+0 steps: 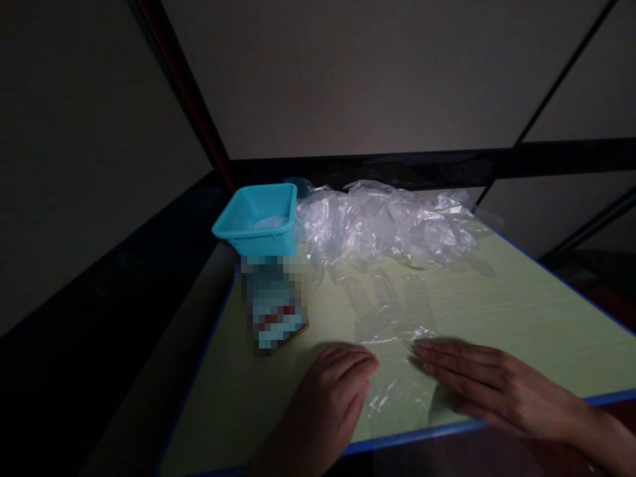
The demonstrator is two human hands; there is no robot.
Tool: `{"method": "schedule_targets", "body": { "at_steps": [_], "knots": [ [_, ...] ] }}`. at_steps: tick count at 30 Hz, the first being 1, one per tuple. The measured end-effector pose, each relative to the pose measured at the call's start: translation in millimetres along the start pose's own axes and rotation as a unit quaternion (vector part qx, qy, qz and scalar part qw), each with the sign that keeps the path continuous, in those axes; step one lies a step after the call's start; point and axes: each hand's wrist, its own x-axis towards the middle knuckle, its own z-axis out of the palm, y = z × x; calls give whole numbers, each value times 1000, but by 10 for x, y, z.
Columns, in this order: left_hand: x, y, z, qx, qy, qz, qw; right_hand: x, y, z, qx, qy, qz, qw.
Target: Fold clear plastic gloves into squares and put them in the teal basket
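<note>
A clear plastic disposable glove [375, 318] lies spread on the table, its fingers pointing away from me. Its cuff end runs toward the blue front edge. My left hand [335, 391] is closed at the glove's left side, with the fingers curled and pressed together; what they hold, if anything, is hidden. On the other side, my right hand [489, 377] lies low over the table with its fingers stretched out. Its fingertips touch or nearly touch the glove's right edge. Behind the glove is a heap of crumpled clear plastic gloves [382, 225].
The pale table [521, 311] has a blue edge. A turquoise plastic basket [263, 245] stands at the back left, with something pale inside. Nearer me lies a phone-like flat object [275, 305], blurred by pixelation. Behind the table rises a panelled wall [368, 79].
</note>
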Motion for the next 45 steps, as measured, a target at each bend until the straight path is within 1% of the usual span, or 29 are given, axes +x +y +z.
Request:
{"method": "schedule_targets", "body": {
  "at_steps": [5, 11, 15, 23, 30, 36, 42, 45],
  "knots": [
    [12, 25, -3, -5, -7, -11, 1000, -51, 34, -38, -23, -12, -20, 999],
    [31, 28, -4, 2, -20, -14, 1000, -80, 101, -65, -48, -21, -24, 998],
    [27, 26, -2, 9, -12, -11, 1000, -27, 111, -36, -37, -14, -34, 999],
    [14, 14, 4, -3, -10, -25, 1000, 25, 109, -2, -16, -16, -38, 999],
    [-35, -28, 10, 28, 29, -19, 999, 33, 99, 10, 14, 5, -20, 1000],
    [-31, -49, 30, 58, 20, -29, 998, 29, 120, 14, 13, -3, -20, 1000],
    [-25, -43, 36, 46, 2, -44, 998, 43, 124, -1, 41, 24, -11, 999],
    [-24, -59, 33, 40, 6, -44, 998, 41, 119, 2, 46, 22, -7, 999]
  ]
}}
